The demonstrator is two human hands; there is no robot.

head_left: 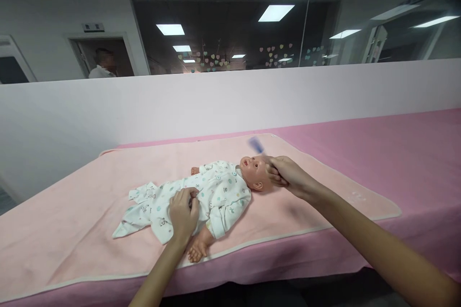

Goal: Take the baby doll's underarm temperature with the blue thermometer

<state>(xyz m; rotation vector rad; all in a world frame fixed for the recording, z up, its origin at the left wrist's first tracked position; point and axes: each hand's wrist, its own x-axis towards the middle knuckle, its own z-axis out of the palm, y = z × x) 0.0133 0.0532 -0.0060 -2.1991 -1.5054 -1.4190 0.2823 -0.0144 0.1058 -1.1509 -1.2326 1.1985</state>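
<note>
A baby doll point(212, 192) in a white patterned sleepsuit lies on its back on a pale pink towel point(72, 220), head to the right. My left hand point(183, 213) rests on the doll's belly with fingers curled into the suit's cloth. My right hand point(284, 175) is closed in a pinch at the top of the doll's head point(254, 172). A small blue object point(255, 144), blurred, shows just above the head; whether my right hand holds it I cannot make out.
The towel lies on a long table with a pink cover point(396, 153). A white partition wall point(216, 105) runs behind it, with dark glass above. A person point(103, 64) stands in a doorway at the far left.
</note>
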